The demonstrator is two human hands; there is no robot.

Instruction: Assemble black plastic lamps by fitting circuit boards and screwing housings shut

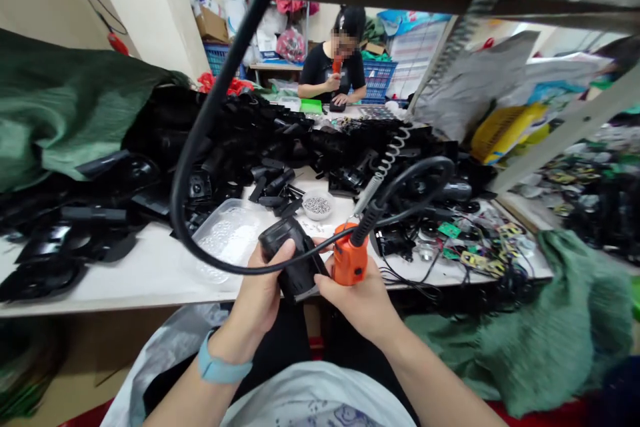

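My left hand (pixel 257 297) is closed around a black plastic housing (pixel 293 260), held just in front of the table edge. Beside it, my right hand (pixel 360 300) grips an orange electric screwdriver (pixel 349 260), whose body touches the housing. A black cable (pixel 210 120) loops from the screwdriver up past the camera. A coiled grey cord (pixel 387 157) rises from the tool toward the shelf frame. On my left wrist sits a light blue band (pixel 220 367).
A white worktable (pixel 150 273) carries a heap of black plastic parts (pixel 240 140), a clear tray (pixel 227 237), a small bowl of screws (pixel 317 205) and circuit boards with wires (pixel 475 247). Green cloth (pixel 545 333) lies to the right. Another person (pixel 333 67) works at the far end.
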